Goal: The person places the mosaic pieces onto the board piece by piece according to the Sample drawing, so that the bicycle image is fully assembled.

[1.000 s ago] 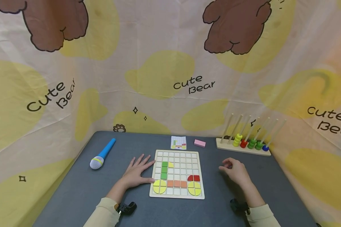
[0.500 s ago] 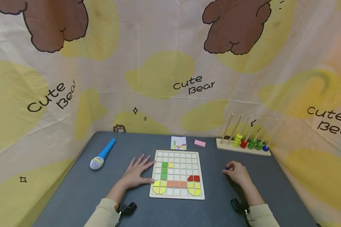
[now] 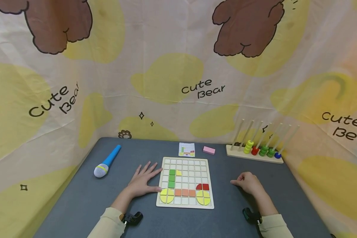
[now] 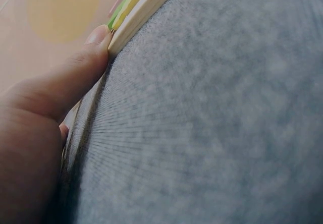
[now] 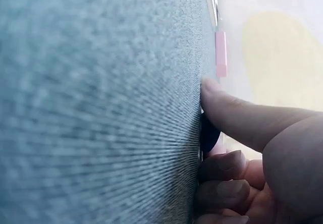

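Flat on the table, the left hand (image 3: 142,181) has its fingers spread at the left edge of a wooden grid board (image 3: 193,165). Its thumb (image 4: 91,50) touches the board's side in the left wrist view. Coloured tiles fill some squares: green squares (image 3: 172,178), yellow quarter circles (image 3: 167,196), orange squares (image 3: 185,192) and a red pair (image 3: 205,186). Right of the board, the right hand (image 3: 249,183) sits low on the table with fingers curled. It pinches a small dark blue rounded piece (image 5: 209,133) between thumb and fingers; the head view hides that piece.
A pattern card (image 3: 186,149) and a pink block (image 3: 209,150) lie behind the board. At the back right stands a peg rack (image 3: 235,152) with coloured beads. A blue toy microphone (image 3: 107,162) lies at the left. Patterned cloth (image 3: 166,76) closes off the back and sides.
The right hand has moved slightly toward the person and lower to the table. The blue piece showed at its fingertips half a second ago and is hidden in the head view now. The left hand stays put.
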The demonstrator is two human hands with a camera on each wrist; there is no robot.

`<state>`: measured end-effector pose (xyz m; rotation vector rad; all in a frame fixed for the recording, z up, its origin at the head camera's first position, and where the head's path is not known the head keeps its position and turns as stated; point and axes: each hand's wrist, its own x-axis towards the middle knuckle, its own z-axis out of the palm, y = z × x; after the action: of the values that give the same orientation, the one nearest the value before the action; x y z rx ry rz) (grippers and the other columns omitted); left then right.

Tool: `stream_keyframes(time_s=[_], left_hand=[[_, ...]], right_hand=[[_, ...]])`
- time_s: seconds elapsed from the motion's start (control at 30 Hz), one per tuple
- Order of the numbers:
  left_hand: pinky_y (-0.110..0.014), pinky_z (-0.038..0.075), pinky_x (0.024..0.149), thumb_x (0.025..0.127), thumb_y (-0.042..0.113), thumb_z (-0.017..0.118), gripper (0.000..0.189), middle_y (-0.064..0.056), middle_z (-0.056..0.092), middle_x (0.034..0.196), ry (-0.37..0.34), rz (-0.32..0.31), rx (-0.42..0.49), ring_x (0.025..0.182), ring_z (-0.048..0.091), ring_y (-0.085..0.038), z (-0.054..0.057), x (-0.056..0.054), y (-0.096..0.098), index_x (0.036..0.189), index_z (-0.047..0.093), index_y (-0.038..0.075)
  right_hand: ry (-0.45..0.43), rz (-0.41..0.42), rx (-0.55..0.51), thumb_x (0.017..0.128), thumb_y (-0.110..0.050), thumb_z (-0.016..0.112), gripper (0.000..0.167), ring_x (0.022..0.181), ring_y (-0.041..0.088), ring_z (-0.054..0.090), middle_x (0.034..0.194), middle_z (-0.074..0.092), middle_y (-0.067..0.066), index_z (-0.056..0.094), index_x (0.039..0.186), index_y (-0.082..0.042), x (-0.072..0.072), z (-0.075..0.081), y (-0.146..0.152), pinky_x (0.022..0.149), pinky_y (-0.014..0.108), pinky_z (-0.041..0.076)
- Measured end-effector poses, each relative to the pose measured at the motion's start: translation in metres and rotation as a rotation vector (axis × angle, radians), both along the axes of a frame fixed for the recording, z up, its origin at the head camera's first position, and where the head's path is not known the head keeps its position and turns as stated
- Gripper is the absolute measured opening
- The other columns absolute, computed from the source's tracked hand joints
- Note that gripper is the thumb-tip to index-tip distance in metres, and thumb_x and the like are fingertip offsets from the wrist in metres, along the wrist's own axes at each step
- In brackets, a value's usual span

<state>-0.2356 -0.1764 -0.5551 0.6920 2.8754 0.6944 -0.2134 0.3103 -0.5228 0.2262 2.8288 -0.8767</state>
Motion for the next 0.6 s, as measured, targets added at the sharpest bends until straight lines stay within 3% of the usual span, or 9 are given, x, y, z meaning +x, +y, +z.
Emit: stream_keyframes(time_s=[0.43,0.6], left_hand=[[-0.064,0.000,0.122,0.081,0.076,0.064,0.092,-0.002,0.023,0.168,0.003,-0.001,-0.009,0.157,0.008,-0.034,-0.0034,-0.0013,-0.0009,0.158,0.036,0.034],[-0.064,0.000,0.122,0.080,0.076,0.064,0.092,-0.002,0.023,0.168,0.002,0.000,-0.001,0.157,0.008,-0.034,-0.0036,-0.0013,-0.0013,0.158,0.036,0.034]], right_hand=[[-0.031,0.029,0.000,0.089,-0.039,0.076,0.036,0.067,0.018,0.052,0.070,0.056,0.003,0.067,0.081,-0.006,0.0034,-0.0004,-0.0025,0.059,0.029,0.039],[0.028,0.045,-0.006,0.087,-0.040,0.079,0.036,0.067,0.019,0.050,0.071,0.054,0.004,0.066,0.081,-0.007,0.0060,0.0003,-0.0052,0.059,0.030,0.038]])
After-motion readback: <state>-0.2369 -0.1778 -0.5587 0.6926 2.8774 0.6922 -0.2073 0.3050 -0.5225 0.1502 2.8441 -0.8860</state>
